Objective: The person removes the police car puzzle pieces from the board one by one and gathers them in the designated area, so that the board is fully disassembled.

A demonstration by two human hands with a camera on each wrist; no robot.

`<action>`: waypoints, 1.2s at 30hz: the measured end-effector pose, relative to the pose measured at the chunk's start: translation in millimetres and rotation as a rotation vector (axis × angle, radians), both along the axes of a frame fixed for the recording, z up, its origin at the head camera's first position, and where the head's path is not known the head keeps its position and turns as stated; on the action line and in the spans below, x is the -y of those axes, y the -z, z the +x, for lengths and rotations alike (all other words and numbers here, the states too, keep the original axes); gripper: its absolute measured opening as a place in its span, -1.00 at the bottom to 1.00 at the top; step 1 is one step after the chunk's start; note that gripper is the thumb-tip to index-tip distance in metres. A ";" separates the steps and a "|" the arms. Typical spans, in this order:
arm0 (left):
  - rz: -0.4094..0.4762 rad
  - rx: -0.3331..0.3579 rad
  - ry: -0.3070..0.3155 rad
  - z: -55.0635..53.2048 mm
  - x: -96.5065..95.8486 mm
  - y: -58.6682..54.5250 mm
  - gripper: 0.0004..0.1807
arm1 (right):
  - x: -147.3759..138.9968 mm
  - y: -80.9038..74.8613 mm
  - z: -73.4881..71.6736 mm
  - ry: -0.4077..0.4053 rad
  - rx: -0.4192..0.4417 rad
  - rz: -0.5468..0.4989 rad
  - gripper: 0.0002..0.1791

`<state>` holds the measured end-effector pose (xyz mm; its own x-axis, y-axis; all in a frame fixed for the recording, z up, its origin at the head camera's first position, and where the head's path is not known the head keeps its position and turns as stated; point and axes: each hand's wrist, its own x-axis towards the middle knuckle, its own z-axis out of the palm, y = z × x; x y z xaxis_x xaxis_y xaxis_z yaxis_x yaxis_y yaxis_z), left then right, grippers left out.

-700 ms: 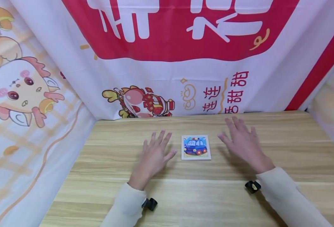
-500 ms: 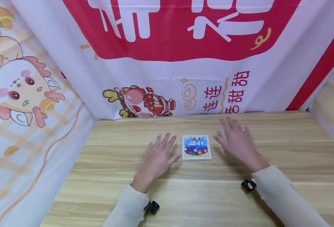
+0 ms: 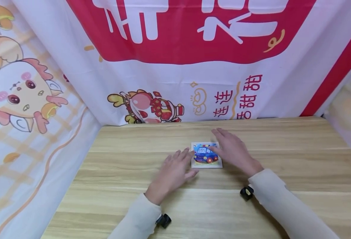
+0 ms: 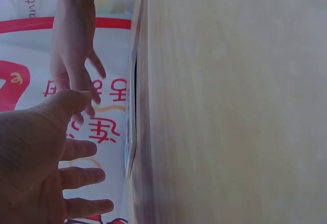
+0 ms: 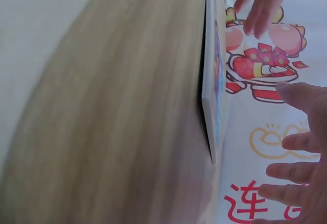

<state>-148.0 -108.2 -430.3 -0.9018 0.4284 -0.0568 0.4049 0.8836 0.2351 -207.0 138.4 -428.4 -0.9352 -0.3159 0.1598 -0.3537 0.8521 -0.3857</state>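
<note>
A small square picture board (image 3: 206, 162) with a white border and a blue cartoon police car lies flat on the wooden table. My left hand (image 3: 173, 171) is at its left edge, fingers loosely extended and thumb spread. From the right, my right hand (image 3: 234, 150) reaches over the board's upper right corner and hides part of it. Both wrist views show the board edge-on, as a thin slab (image 5: 210, 89) on the tabletop. The fingers of my left hand (image 4: 38, 155) and right hand (image 5: 305, 150) appear above the board, apart from it. Neither hand holds anything.
The wooden table (image 3: 211, 209) runs back to a white and red printed cloth (image 3: 175, 76). Another printed cloth (image 3: 23, 139) hangs along the left side. A black wrist device (image 3: 163, 220) sits at the left cuff, and a second device (image 3: 246, 193) at the right cuff.
Both hands have moved inward toward the board, the right one farther, so that its fingers now overlap the board's corner in the head view. The board stays in place.
</note>
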 end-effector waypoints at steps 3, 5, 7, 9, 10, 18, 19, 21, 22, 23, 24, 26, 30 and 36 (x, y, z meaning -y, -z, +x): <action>-0.026 -0.002 0.027 1.3 -4.4 0.4 -0.20 | 5.9 2.9 -2.6 -0.018 0.022 -0.013 -0.19; -0.043 -0.005 0.043 2.4 -6.4 0.9 -0.20 | 8.9 4.5 -4.3 -0.027 0.047 -0.026 -0.19; -0.054 -0.008 0.054 3.5 -7.9 0.8 -0.20 | 11.4 5.9 -6.2 -0.034 0.071 -0.037 -0.20; -0.059 -0.012 0.065 4.3 -9.3 0.7 -0.21 | 13.7 6.7 -7.7 -0.038 0.096 -0.047 -0.21; -0.061 -0.014 0.070 4.6 -10.0 0.8 -0.21 | 14.4 7.1 -8.4 -0.041 0.102 -0.050 -0.21; -0.079 0.002 0.101 5.5 -15.2 0.8 -0.21 | 20.6 9.2 -14.8 -0.081 0.124 -0.105 -0.30; -0.079 0.009 0.106 5.7 -15.8 1.0 -0.21 | 21.3 9.6 -15.9 -0.086 0.128 -0.112 -0.31; -0.079 0.025 0.114 6.2 -16.9 1.2 -0.21 | 22.5 10.8 -18.3 -0.105 0.131 -0.122 -0.34; -0.077 0.032 0.118 6.5 -17.3 1.3 -0.21 | 23.0 11.5 -19.6 -0.114 0.133 -0.128 -0.35; -0.073 0.038 0.120 6.7 -17.6 1.8 -0.21 | 23.3 12.3 -20.9 -0.123 0.135 -0.132 -0.36; -0.071 0.043 0.121 7.0 -17.7 2.2 -0.21 | 23.6 12.6 -21.9 -0.131 0.139 -0.137 -0.37; -0.069 0.054 0.124 7.4 -17.9 3.1 -0.21 | 23.8 12.9 -23.8 -0.142 0.149 -0.145 -0.39; -0.069 0.065 0.128 7.8 -18.4 5.2 -0.20 | 25.8 10.3 -26.3 -0.138 0.197 -0.155 -0.41; -0.078 0.079 0.126 8.4 -20.4 6.5 -0.20 | 32.2 6.0 -29.3 -0.141 0.249 -0.152 -0.45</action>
